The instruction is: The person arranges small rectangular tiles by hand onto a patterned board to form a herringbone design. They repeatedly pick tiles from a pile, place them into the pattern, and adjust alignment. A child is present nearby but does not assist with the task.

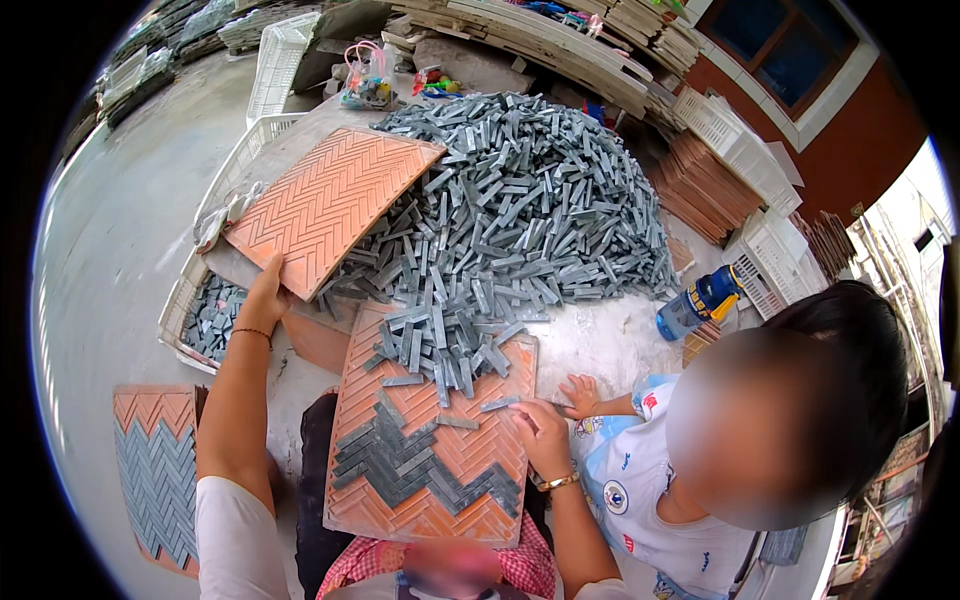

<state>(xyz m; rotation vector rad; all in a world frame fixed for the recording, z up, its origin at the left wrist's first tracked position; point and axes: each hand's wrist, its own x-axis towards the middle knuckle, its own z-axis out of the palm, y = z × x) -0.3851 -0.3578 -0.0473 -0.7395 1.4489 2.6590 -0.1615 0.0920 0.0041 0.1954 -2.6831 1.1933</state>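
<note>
On my lap lies an orange herringbone-grooved tray (440, 515). Dark grey stone strips (400, 465) fill a zigzag band of its grooves, and loose strips (455, 352) are heaped over its far end. My right hand (545, 438) is over the tray's right side, fingertips closed on the end of a grey stone strip (498, 404). Another loose strip (457, 423) lies slantwise beside it. At the left, my left hand (266, 292) grips the near corner of a second grooved tray (330, 205), which is tilted against the large pile and has no strips in it.
A big pile of grey stone strips (530, 200) covers the table. A child (660, 480) sits close at my right, one hand near my right hand. A blue bottle (698, 302) stands behind. A partly filled tray (158, 480) and a white crate (185, 345) are at the left.
</note>
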